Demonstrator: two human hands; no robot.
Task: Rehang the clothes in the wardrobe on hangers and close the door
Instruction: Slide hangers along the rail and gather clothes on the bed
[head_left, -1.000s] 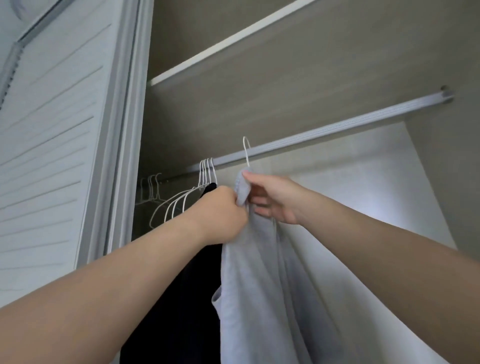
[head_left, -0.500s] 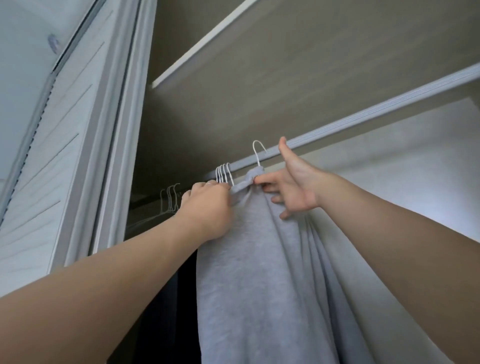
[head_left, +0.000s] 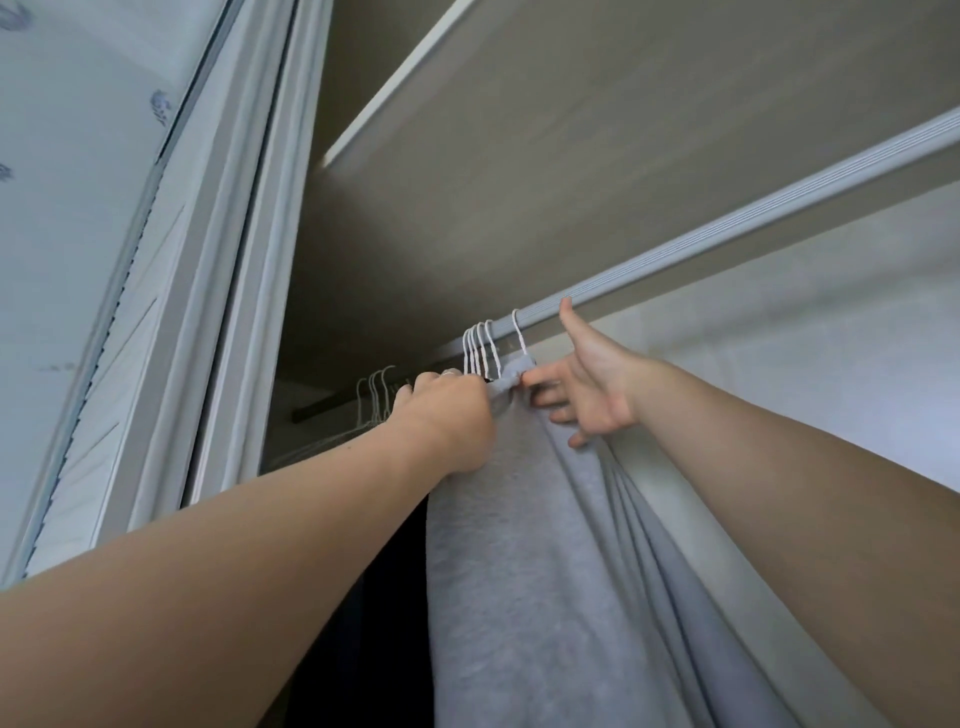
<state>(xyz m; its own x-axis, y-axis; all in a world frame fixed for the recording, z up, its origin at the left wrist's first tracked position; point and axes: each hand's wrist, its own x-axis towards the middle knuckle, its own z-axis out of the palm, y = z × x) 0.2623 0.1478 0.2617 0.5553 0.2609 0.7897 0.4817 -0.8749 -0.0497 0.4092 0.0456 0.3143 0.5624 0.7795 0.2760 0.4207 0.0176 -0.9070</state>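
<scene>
Inside an open wardrobe, beneath a beige wood-grain shelf panel (head_left: 571, 156) and beside a white louvred door (head_left: 104, 415) standing at the left, a person reaches up with both bare arms. A light grey fleece garment (head_left: 519, 571) hangs in long folds from a pale grey ribbed metal rail (head_left: 727, 228), just right of a dark garment (head_left: 384, 597) on the same rail. The left hand (head_left: 447, 415) is bunched into a fist, gripping the grey fabric at its gathered neck. The right hand (head_left: 592, 384) is spread wide: thumb raised to the underside of the rail, forefinger laid against the garment's top, the other fingers loosely bent and holding nothing. The garment's thin white wire hanger hook (head_left: 517, 332) sits over the rail, next to a tight cluster of white wire hanger hooks (head_left: 480, 348). More white wire hangers (head_left: 376, 395) hang farther left.
</scene>
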